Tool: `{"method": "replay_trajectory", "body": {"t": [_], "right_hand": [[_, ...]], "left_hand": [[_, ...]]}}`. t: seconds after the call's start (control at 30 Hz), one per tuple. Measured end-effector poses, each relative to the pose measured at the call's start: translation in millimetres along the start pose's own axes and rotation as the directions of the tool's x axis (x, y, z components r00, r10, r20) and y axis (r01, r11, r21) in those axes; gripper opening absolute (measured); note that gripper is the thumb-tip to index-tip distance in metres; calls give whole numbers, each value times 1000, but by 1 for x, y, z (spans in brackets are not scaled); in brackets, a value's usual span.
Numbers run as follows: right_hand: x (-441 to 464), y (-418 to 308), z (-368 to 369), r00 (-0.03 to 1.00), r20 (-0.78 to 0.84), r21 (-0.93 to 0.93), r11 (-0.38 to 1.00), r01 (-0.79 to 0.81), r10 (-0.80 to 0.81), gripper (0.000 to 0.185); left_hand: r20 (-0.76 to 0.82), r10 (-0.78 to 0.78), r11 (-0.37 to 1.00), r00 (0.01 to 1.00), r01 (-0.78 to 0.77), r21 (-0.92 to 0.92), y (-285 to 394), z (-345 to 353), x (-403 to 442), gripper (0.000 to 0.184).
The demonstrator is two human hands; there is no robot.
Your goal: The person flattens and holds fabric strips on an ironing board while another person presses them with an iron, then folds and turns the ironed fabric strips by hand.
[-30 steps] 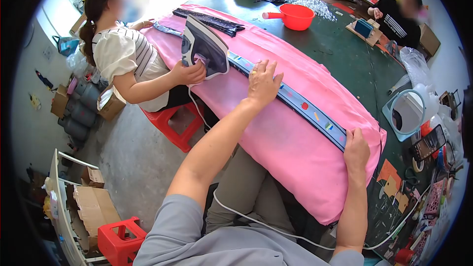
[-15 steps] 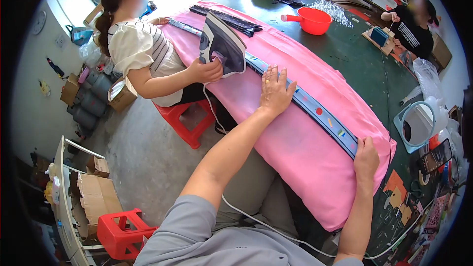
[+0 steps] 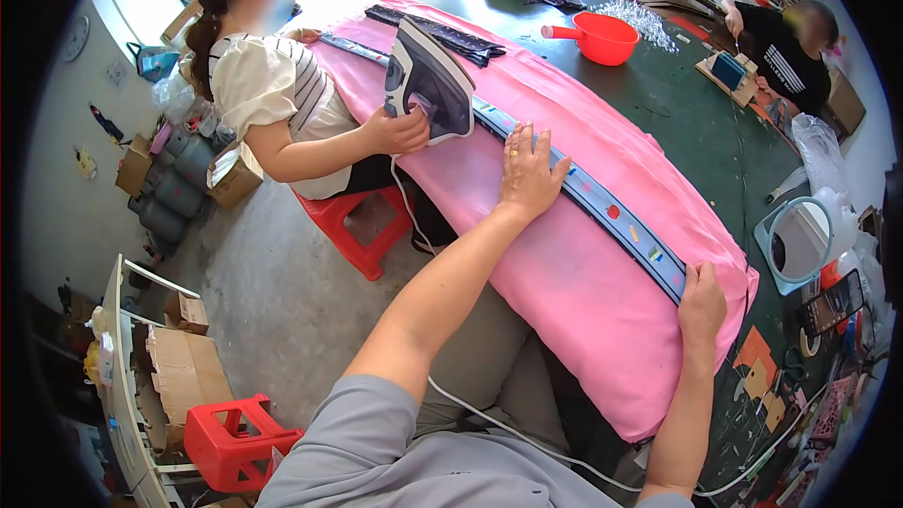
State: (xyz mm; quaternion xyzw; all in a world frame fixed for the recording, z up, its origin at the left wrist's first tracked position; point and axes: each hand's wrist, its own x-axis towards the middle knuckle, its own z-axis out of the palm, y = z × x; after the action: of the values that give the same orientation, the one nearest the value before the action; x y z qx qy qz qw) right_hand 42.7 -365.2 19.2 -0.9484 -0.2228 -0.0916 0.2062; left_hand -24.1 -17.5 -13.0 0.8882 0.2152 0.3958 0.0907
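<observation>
Hardly anything changes from half a second ago: the long blue strip with bright little pictures (image 3: 625, 224) lies along the pink cloth (image 3: 555, 273) on the dark green tabletop (image 3: 658, 118), and it stays straight. The left hand (image 3: 532, 175) keeps resting on it, fingers loose; the right hand (image 3: 702, 306), well apart, keeps pinching its near end. Only a far person's hand (image 3: 733, 23) is a bit higher. Counting, I find one strip, partly hidden, so I cannot tell if it is all one piece; one grey and white iron (image 3: 437, 85) in a helper's hand (image 3: 400, 131); one folded black strip (image 3: 442, 34); one red plastic dipper (image 3: 605, 43); two red plastic stools (image 3: 350, 219).
</observation>
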Motion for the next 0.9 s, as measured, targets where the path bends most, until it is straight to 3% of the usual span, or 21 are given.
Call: {"method": "replay_trajectory", "body": {"t": [0.9], "right_hand": [[-3,-7,-4,999,15,29,999,-43,42,30]], "left_hand": [[44,-38,997,998,41,-66,2,-6,-3,58]]}}
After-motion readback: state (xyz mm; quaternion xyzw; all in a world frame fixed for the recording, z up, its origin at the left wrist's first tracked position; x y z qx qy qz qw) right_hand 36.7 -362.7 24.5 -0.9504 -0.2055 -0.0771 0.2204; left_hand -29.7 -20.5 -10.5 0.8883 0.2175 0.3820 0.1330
